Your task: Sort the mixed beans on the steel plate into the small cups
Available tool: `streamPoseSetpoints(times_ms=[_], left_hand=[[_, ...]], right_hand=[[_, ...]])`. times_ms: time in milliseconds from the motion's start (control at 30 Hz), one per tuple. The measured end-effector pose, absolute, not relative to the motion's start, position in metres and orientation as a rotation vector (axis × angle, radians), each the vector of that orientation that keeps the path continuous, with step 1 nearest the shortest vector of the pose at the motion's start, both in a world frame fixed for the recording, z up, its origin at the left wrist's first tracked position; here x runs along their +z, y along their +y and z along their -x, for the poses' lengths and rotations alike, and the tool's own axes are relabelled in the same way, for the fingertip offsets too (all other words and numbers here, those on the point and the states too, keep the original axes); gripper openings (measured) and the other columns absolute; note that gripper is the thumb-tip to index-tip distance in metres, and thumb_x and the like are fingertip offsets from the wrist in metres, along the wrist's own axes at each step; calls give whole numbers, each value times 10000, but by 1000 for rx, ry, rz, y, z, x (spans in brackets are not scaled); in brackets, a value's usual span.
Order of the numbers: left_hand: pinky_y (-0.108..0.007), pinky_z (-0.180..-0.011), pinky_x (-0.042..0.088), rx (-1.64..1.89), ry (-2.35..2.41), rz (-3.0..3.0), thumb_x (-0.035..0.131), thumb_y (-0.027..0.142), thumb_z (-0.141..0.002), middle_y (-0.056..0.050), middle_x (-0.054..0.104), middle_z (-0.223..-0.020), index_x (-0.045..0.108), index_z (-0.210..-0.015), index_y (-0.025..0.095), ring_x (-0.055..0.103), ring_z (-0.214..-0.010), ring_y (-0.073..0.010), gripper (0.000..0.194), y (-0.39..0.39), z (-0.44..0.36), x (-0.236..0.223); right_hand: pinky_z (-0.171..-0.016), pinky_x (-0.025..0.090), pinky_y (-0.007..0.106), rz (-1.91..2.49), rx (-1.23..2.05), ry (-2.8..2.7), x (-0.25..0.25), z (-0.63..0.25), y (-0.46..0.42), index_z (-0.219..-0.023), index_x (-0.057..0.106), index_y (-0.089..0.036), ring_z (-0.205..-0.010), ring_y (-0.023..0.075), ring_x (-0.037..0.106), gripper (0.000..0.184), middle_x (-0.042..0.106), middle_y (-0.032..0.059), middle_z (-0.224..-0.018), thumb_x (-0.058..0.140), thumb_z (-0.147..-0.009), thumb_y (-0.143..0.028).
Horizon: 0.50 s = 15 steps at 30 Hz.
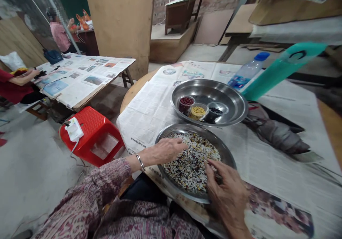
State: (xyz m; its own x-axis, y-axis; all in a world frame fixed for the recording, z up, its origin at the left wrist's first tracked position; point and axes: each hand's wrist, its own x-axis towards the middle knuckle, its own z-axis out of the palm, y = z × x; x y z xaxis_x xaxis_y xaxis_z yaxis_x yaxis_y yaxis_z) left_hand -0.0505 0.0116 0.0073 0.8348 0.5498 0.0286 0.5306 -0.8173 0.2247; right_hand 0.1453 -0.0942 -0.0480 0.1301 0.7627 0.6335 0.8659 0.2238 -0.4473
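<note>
A steel basin (229, 149) in front of me holds a spread layer of mixed grains and beans (192, 164), white, yellow and dark. My left hand (168, 149) reaches over its left side, fingers curled together above the mix; whatever they pinch is hidden. At the right rim, my right hand (227, 189) bends over the beans with thumb and fingers drawn together, and I cannot make out what is in them. Behind stands a second steel basin (232, 92) with three clear cups: red beans (186, 101), yellow beans (198, 111) and black beans (215, 111).
Newspaper (141, 114) covers the round table. A water bottle (248, 69), a green plastic holder (283, 71) and a folded grey umbrella (280, 132) lie right. A red stool (93, 133) bears a power strip (74, 129). Two other people sit left by another table (88, 75).
</note>
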Motion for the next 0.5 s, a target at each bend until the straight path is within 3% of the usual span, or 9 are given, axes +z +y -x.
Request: streamPoseSetpoints(times_ms=[167,333,500], left_hand=[[-256,-874,520,576,749,-2758,390,123,-987,-77,627,-1114,584,-1125,150,608,-1020,-137,239,4,83,-6],[-329,-868,499,886,767,-2629,445,195,-961,-49,665,-827,619,-952,140,618,-823,-146,183,-2,97,-27],[-336,-899,476,942,773,-2572,425,151,-921,-61,677,-868,605,-1032,135,628,-841,-149,212,-4,97,-43]], right_hand=[[-887,473,381,1351,-81,-2119,-43,-142,-88,-1078,685,-230,-980,218,596,264,692,68,-1052,554,-921,-399],[-973,441,426,1156,6,-2432,-38,-101,-70,-1116,662,-237,-1147,246,537,261,653,82,-1209,522,-897,-219],[-982,433,436,1096,-60,-2521,-37,-92,-42,-1096,654,-196,-1108,239,552,281,671,100,-1145,459,-904,-136]])
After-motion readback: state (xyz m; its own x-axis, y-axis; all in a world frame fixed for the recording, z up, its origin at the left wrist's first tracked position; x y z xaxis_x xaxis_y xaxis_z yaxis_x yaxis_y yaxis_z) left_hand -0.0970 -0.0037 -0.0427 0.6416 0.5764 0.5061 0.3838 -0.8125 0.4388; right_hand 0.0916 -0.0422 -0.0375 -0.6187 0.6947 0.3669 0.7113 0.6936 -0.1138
